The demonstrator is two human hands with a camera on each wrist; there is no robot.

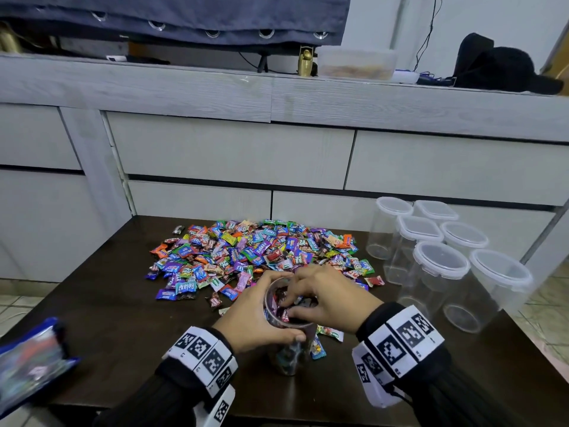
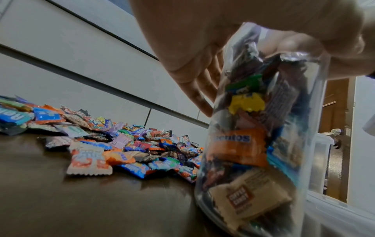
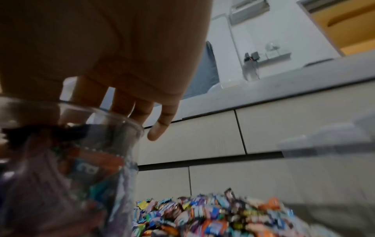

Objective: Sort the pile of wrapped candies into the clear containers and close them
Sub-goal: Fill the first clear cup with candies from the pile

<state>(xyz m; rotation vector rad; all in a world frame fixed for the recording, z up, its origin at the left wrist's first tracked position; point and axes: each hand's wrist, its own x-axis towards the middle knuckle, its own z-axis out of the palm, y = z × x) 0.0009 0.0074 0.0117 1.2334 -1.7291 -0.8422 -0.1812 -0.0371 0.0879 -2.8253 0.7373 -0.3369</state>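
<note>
One container (image 1: 288, 326) in use so far, lid off, packed with wrapped candies nearly to the rim; it stands upright on the dark table (image 1: 129, 328) directly between both hands. Left hand (image 1: 255, 322) wraps round its upper wall, thumb on the near side, fingers curled round the far side, holding it steady. Right hand (image 1: 323, 295) sits over the mouth, fingers bent down into the opening, touching the top candies; whether it pinches one or just presses them down, cannot tell. Contents look mixed in the left wrist view: orange, yellow, green, white wrappers together (image 2: 243, 144).

Just beyond the hands, the candy pile (image 1: 261, 251) is large, most of it unsorted. A few loose candies (image 1: 326, 331) lie right beside the container's base, under the right wrist. Off to the right of the right hand, six more clear containers (image 1: 443, 266), all empty, lids sitting on. No lid for the open one is visible.

Judgement: early stage, first container about full and needs closing, six left to fill.

Far left of the left hand, a blue bag (image 1: 30, 362), blurred.
</note>
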